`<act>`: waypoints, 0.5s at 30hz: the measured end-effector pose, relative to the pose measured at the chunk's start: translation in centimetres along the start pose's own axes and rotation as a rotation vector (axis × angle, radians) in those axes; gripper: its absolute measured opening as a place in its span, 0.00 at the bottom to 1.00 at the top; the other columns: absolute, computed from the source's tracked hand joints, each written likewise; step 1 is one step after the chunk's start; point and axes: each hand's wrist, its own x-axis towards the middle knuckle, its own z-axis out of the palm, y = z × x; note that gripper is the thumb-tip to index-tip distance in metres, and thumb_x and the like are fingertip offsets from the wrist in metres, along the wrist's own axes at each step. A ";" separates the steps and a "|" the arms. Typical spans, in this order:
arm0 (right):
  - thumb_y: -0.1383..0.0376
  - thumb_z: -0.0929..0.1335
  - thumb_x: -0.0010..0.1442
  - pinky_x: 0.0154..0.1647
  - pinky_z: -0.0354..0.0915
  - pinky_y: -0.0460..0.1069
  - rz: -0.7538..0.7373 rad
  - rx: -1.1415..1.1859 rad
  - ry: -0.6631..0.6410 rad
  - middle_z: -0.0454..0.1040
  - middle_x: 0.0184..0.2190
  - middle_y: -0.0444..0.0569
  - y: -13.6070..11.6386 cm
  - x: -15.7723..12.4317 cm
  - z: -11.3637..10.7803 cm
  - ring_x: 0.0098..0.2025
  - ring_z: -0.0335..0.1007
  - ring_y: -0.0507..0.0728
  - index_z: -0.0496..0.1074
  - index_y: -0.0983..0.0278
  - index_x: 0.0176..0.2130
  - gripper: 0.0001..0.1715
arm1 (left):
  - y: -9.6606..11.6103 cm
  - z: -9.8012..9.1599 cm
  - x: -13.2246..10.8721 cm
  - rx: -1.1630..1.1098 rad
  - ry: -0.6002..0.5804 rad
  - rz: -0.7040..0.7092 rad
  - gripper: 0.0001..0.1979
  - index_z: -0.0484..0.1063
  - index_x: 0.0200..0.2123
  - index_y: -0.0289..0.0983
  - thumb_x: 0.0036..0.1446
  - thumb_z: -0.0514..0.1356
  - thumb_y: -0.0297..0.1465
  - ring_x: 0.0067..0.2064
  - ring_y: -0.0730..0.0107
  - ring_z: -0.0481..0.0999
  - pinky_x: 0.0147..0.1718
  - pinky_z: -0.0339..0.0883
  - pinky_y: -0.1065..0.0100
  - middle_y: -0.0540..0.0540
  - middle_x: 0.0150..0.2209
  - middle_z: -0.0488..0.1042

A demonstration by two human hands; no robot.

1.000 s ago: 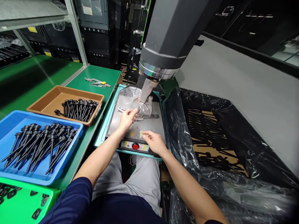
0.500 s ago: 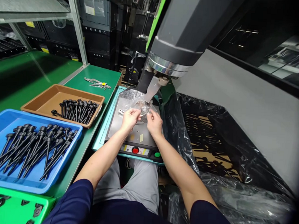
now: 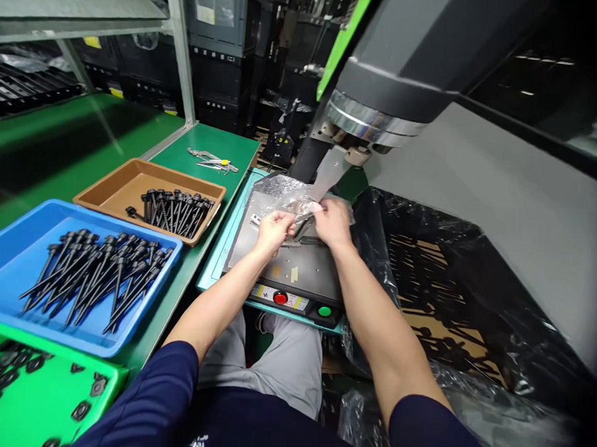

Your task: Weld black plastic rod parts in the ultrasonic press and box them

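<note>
Over the grey metal plate of the machine (image 3: 257, 251), a crumpled sheet of clear plastic film (image 3: 286, 188) lies under the pale metal tip (image 3: 330, 172) of the press head. My left hand (image 3: 277, 232) is closed in a pinch at the near edge of the film. Further right, my right hand (image 3: 334, 223) has its fingers pinched on the film just below the tip. A small part seems to sit between the hands, but fingers and film mostly hide it.
To the left, a blue tray (image 3: 7, 235) and a brown tray (image 3: 105, 180) hold black threaded pieces. A green bin (image 3: 34, 396) has small black parts. Pliers (image 3: 212, 159) lie on the green table. Red (image 3: 280, 297) and green (image 3: 324, 311) buttons face me. A plastic-lined box (image 3: 429, 217) stands right.
My right hand has moved right and away from me, pulling apart from the left. The film has shifted and stretched rightward with it. The whole view has turned slightly.
</note>
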 end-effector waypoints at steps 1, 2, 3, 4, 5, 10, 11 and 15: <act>0.53 0.66 0.61 0.50 0.66 0.58 0.018 0.029 -0.040 0.74 0.34 0.55 -0.4 -1.0 -1.0 0.43 0.68 0.63 0.76 0.65 0.34 0.19 | -0.1 -0.1 0.0 0.012 0.005 0.010 0.07 0.69 0.25 0.36 0.54 0.64 0.26 0.20 0.78 0.67 0.21 0.55 0.75 0.52 0.21 0.71; 0.51 0.67 0.61 0.47 0.67 0.57 0.053 0.075 -0.133 0.74 0.31 0.54 -0.8 -2.2 -2.0 0.39 0.69 0.62 0.76 0.64 0.32 0.20 | -0.3 -0.3 0.0 0.031 0.008 0.020 0.07 0.69 0.25 0.36 0.54 0.63 0.25 0.21 0.77 0.68 0.23 0.57 0.74 0.51 0.21 0.71; 0.48 0.68 0.59 0.42 0.68 0.56 0.113 0.147 -0.265 0.73 0.28 0.52 -1.2 -3.5 -3.1 0.35 0.69 0.60 0.76 0.65 0.31 0.22 | -0.6 -0.6 0.0 0.059 0.009 0.026 0.07 0.69 0.25 0.36 0.54 0.63 0.25 0.21 0.76 0.68 0.24 0.58 0.73 0.51 0.21 0.71; 0.46 0.69 0.57 0.36 0.68 0.54 0.197 0.249 -0.410 0.73 0.25 0.50 -1.6 -4.9 -4.0 0.30 0.68 0.58 0.76 0.65 0.32 0.24 | -1.0 -1.1 -0.1 0.098 0.004 0.023 0.07 0.69 0.25 0.36 0.54 0.62 0.25 0.21 0.75 0.69 0.25 0.60 0.72 0.51 0.22 0.71; 0.43 0.71 0.55 0.31 0.68 0.52 0.279 0.368 -0.531 0.72 0.24 0.49 -1.9 -6.2 -4.8 0.27 0.68 0.57 0.76 0.66 0.34 0.27 | -1.3 -1.7 -0.4 0.150 -0.003 0.012 0.07 0.69 0.25 0.36 0.55 0.62 0.26 0.22 0.74 0.69 0.26 0.60 0.71 0.50 0.22 0.72; 0.40 0.78 0.44 0.24 0.69 0.48 0.500 0.795 -0.562 0.74 0.25 0.48 -3.3 -10.8 -5.4 0.26 0.73 0.55 0.74 0.65 0.36 0.35 | -2.5 -5.7 -4.9 0.497 0.106 0.102 0.12 0.75 0.37 0.34 0.53 0.68 0.35 0.29 0.68 0.72 0.33 0.64 0.67 0.44 0.33 0.77; 0.41 0.78 0.43 0.24 0.71 0.48 0.502 0.826 -0.506 0.74 0.25 0.47 -3.7 -11.1 -4.9 0.26 0.73 0.55 0.73 0.65 0.37 0.35 | -2.3 -6.3 -6.2 0.538 0.076 0.140 0.16 0.76 0.41 0.34 0.52 0.68 0.37 0.30 0.68 0.73 0.34 0.65 0.67 0.44 0.35 0.77; 0.41 0.79 0.43 0.26 0.74 0.49 0.461 0.923 -0.362 0.73 0.22 0.45 -6.0 -10.9 -2.6 0.24 0.73 0.54 0.72 0.64 0.37 0.35 | -0.1 -7.2 -10.2 0.732 -0.334 0.181 0.13 0.77 0.40 0.33 0.57 0.64 0.37 0.29 0.71 0.71 0.31 0.64 0.69 0.48 0.29 0.76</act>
